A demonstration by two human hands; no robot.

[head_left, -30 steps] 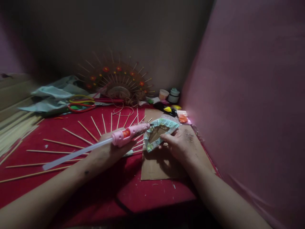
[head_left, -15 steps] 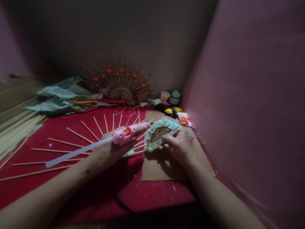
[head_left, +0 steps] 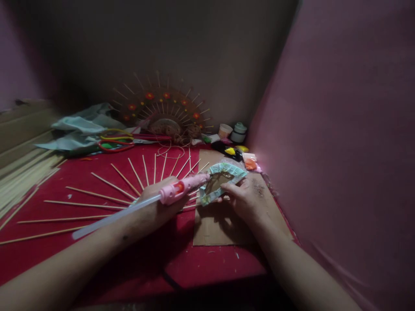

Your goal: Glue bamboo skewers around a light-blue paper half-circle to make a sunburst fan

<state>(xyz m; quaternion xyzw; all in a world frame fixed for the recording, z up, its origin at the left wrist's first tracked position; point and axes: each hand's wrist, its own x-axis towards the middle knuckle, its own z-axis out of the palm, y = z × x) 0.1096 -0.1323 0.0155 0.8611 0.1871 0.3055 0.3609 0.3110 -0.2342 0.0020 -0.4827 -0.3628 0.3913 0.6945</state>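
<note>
Red table (head_left: 97,172): pink glue gun (head_left: 181,188) lies near-level, nozzle pointing right.

The glue gun (head_left: 181,186) is pale pink with an orange-red trigger patch, and the glue stick (head_left: 113,216) trailing from it toward eight o'clock is milky white; the folded paper piece (head_left: 220,181) is light mint green with faint printed pattern, brown inside; the cloth (head_left: 97,255) is deep red, flecked with white specks; the skewers (head_left: 97,194) fanned across it are pale tan; the cardboard (head_left: 220,226) is plain brown; at eleven o'clock lie scissors (head_left: 113,141) with red and yellow handles; at twelve o'clock the fan decoration (head_left: 165,110) is dark brown, dotted with red-orange flowers; the wall (head_left: 340,129) at three o'clock is dusky pink.
</note>
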